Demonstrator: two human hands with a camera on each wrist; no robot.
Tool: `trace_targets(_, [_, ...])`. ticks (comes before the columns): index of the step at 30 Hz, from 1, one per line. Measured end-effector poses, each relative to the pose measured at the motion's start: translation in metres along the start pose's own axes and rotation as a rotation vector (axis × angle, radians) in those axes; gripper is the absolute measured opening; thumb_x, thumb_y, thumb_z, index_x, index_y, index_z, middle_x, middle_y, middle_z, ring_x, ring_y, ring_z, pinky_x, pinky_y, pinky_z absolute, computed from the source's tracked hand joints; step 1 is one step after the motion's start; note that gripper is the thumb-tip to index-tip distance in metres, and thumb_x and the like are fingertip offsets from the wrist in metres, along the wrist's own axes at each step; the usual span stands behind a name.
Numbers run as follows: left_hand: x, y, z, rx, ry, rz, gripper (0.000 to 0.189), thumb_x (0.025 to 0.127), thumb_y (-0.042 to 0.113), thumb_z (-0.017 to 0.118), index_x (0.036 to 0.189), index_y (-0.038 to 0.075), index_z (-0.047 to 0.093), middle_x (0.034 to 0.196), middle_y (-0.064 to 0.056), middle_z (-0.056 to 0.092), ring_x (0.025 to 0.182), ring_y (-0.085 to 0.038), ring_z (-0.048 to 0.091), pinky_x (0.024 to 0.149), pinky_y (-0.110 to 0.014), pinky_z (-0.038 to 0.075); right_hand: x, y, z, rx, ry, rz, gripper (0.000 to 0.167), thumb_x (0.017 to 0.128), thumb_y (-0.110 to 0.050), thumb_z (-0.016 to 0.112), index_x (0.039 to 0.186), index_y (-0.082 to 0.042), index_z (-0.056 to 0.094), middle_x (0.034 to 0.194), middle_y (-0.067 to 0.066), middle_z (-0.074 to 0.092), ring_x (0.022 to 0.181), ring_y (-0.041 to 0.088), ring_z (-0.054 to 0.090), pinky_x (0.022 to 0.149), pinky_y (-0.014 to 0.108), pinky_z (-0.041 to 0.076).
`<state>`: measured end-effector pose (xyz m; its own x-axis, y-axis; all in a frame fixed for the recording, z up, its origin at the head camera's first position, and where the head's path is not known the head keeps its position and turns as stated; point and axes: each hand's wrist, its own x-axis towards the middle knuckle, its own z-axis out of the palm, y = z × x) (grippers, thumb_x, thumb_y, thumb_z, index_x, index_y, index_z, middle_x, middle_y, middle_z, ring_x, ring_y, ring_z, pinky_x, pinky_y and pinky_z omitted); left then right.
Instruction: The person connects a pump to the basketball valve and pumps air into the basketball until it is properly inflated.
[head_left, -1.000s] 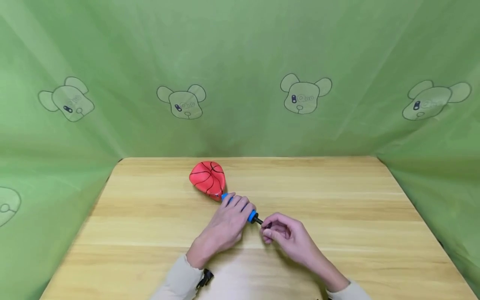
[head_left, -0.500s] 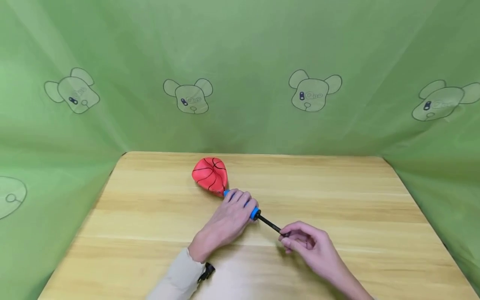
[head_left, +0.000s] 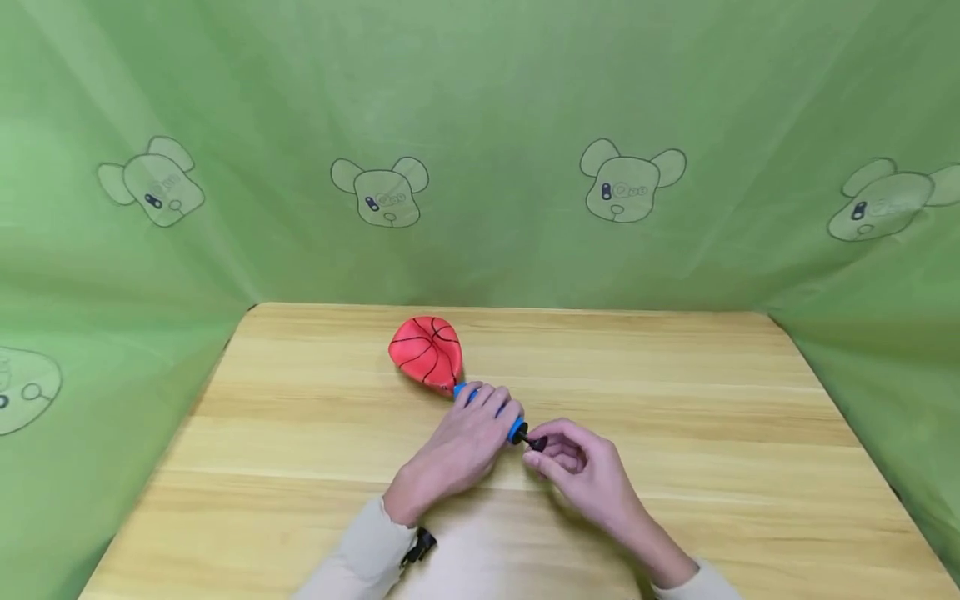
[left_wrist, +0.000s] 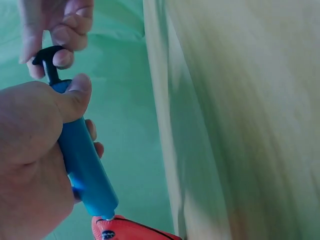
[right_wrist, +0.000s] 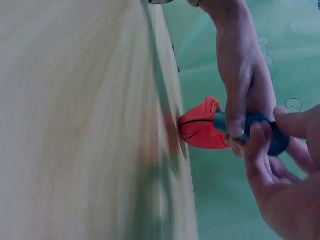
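A blue hand pump (left_wrist: pixel 87 165) slants across the middle of the head view, its nozzle end at a red, partly collapsed basketball (head_left: pixel 426 352) with black lines. My left hand (head_left: pixel 468 433) grips the pump's barrel, fingers wrapped over it. With curled fingers and thumb, my right hand (head_left: pixel 581 467) holds the pump's black T-shaped handle (left_wrist: pixel 48 54). Only a short piece of the rod shows between barrel and handle. In the left wrist view the nozzle meets the ball beside a small dark printed mark. The right wrist view shows the dented ball beyond both hands.
A light wooden table (head_left: pixel 712 400) lies under the hands. Green cloth (head_left: pixel 495 100) printed with bear heads hangs behind it and along both sides. A black device (head_left: pixel 420 546) sits at the left wrist by the sleeve.
My right hand draws the handle out toward the lower right, lengthening the rod, then pushes it back up to the barrel. The left hand keeps its grip; the ball stays dented.
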<state>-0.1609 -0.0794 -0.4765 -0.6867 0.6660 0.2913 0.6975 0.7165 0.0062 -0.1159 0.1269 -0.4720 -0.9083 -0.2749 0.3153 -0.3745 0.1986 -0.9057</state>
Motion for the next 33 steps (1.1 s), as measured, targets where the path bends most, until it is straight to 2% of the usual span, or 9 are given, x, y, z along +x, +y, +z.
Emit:
trace_targets(4, [0.003,-0.006,-0.004,0.011,0.016,-0.005,0.013,0.1,0.009,0.055,0.111,0.016,0.056,0.109,0.0,0.052,0.112,-0.023,0.051,0.113,-0.042,0.032,-0.011,-0.007,-0.005,-0.099,0.127,-0.117,0.032,0.076,0.007,0.084,0.103,-0.004,0.072,0.088,0.004,0.073,0.074,0.013,0.069,0.068,0.023,0.058])
trace_targets(7, [0.004,-0.013,-0.01,0.018,0.026,-0.024,0.015,0.099,0.008,0.055,0.111,0.016,0.058,0.108,0.001,0.053,0.11,-0.024,0.051,0.112,-0.043,0.033,-0.022,-0.017,-0.018,-0.144,0.147,-0.15,0.038,0.072,0.013,0.085,0.103,-0.003,0.07,0.086,0.003,0.072,0.073,0.012,0.069,0.068,0.022,0.058])
trace_targets(11, [0.006,-0.015,-0.016,0.028,0.022,-0.036,0.015,0.099,0.006,0.053,0.109,0.016,0.057,0.106,0.0,0.052,0.108,-0.024,0.051,0.111,-0.044,0.034,-0.025,-0.023,-0.027,-0.229,0.156,-0.127,0.035,0.076,0.008,0.085,0.105,-0.006,0.072,0.088,0.0,0.074,0.074,0.009,0.071,0.067,0.021,0.058])
trace_targets(14, [0.007,-0.012,-0.015,0.057,0.014,-0.046,0.013,0.099,0.007,0.055,0.109,0.016,0.058,0.106,-0.001,0.053,0.108,-0.024,0.051,0.11,-0.045,0.035,-0.019,-0.018,-0.02,-0.293,0.176,-0.105,0.029,0.079,-0.001,0.086,0.105,-0.007,0.075,0.086,-0.003,0.075,0.071,0.007,0.07,0.064,0.019,0.056])
trace_targets(18, [0.008,-0.004,-0.008,0.069,0.011,-0.032,0.014,0.099,0.01,0.059,0.112,0.016,0.058,0.11,-0.001,0.054,0.111,-0.024,0.051,0.112,-0.045,0.034,-0.011,-0.012,-0.009,-0.296,0.186,-0.062,0.021,0.08,-0.005,0.086,0.098,-0.007,0.075,0.079,-0.007,0.072,0.066,0.006,0.066,0.059,0.019,0.054])
trace_targets(22, [0.008,0.002,-0.002,0.061,0.023,0.0,0.015,0.098,0.009,0.059,0.112,0.017,0.058,0.112,-0.001,0.054,0.112,-0.024,0.051,0.114,-0.046,0.033,-0.003,-0.009,0.0,-0.318,0.14,-0.046,0.014,0.083,-0.005,0.083,0.092,-0.008,0.073,0.074,-0.008,0.067,0.062,0.003,0.062,0.054,0.021,0.053])
trace_targets(26, [0.004,0.003,0.001,0.069,0.041,-0.012,0.013,0.098,0.009,0.059,0.108,0.017,0.057,0.108,0.0,0.053,0.108,-0.023,0.05,0.113,-0.047,0.034,0.001,-0.007,0.004,-0.388,0.1,-0.039,0.012,0.086,-0.01,0.083,0.092,-0.01,0.072,0.071,-0.011,0.062,0.059,0.0,0.056,0.051,0.021,0.05])
trace_targets(31, [0.001,0.001,0.002,0.061,0.04,-0.012,0.014,0.098,0.008,0.056,0.109,0.018,0.056,0.107,0.0,0.051,0.108,-0.023,0.05,0.112,-0.044,0.035,-0.002,-0.006,0.002,-0.281,0.135,0.001,0.022,0.079,-0.007,0.087,0.093,-0.011,0.071,0.075,-0.009,0.068,0.063,0.006,0.064,0.055,0.023,0.054])
trace_targets(33, [0.0,-0.001,0.002,0.057,0.036,-0.015,0.013,0.099,0.01,0.056,0.11,0.018,0.056,0.108,0.001,0.051,0.109,-0.022,0.049,0.112,-0.043,0.035,-0.005,-0.008,-0.001,-0.238,0.139,0.022,0.022,0.08,-0.008,0.087,0.094,-0.012,0.07,0.078,-0.008,0.07,0.066,0.008,0.067,0.058,0.024,0.056])
